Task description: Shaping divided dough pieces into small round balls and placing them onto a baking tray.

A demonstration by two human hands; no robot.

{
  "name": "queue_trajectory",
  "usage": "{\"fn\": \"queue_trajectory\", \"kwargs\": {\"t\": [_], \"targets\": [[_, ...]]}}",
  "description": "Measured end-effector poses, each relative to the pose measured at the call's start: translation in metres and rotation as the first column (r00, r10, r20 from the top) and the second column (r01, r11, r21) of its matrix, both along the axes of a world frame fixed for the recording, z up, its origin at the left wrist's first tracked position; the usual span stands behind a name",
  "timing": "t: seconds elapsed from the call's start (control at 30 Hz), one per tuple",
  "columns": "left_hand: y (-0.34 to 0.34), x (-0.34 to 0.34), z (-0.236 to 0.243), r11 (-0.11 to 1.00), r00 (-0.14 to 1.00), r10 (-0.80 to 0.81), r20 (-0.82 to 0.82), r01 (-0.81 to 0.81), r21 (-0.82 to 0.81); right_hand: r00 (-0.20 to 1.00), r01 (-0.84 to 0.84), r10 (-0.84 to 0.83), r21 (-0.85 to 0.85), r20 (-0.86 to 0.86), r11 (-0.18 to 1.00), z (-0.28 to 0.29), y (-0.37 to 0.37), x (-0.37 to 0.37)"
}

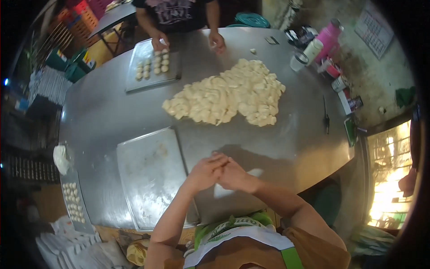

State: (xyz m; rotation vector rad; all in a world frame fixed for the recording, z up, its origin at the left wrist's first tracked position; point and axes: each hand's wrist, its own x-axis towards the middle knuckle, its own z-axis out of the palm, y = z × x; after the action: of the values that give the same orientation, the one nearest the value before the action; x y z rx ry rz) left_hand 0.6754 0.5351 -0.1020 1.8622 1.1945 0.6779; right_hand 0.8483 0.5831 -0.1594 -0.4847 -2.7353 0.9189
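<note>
My left hand (205,173) and my right hand (234,174) are pressed together above the near middle of the metal table. Their fingers are closed over each other, and anything between the palms is hidden. Just under my right wrist lies a flat white thing (223,192), partly covered by my arm. To the left of my hands is a bare metal tray (152,168). Beyond them a large heap of pale dough pieces (228,93) spreads across the table.
Across the table (96,121), a person's hand (160,41) is over a tray (133,84) with rows of dough balls (161,62). A pink bottle (328,40), a white cup (298,62) and a knife (326,115) lie toward the right edge. Another tray of dough balls (73,201) stands far left.
</note>
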Motion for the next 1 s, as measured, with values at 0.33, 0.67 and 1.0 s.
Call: {"fn": "queue_trajectory", "kwargs": {"t": [0.33, 0.67, 1.0], "targets": [[0.094, 0.108, -0.029, 0.928, 0.945, 0.305, -0.119, -0.266, 0.262, 0.906, 0.326, -0.358, 0.167, 0.226, 0.93, 0.011, 0.076, 0.104], [0.281, 0.11, -0.062, 0.868, 0.825, 0.458, -0.331, -0.334, 0.368, 0.416, 0.902, -0.873, -0.007, -0.254, 0.432, -0.005, 0.196, 0.099], [-0.034, 0.032, -0.078, 0.84, 0.841, 0.532, -0.104, -0.539, -0.067, 0.518, 0.854, -0.854, 0.03, 0.038, 0.52, -0.024, -0.082, 0.231]]}}
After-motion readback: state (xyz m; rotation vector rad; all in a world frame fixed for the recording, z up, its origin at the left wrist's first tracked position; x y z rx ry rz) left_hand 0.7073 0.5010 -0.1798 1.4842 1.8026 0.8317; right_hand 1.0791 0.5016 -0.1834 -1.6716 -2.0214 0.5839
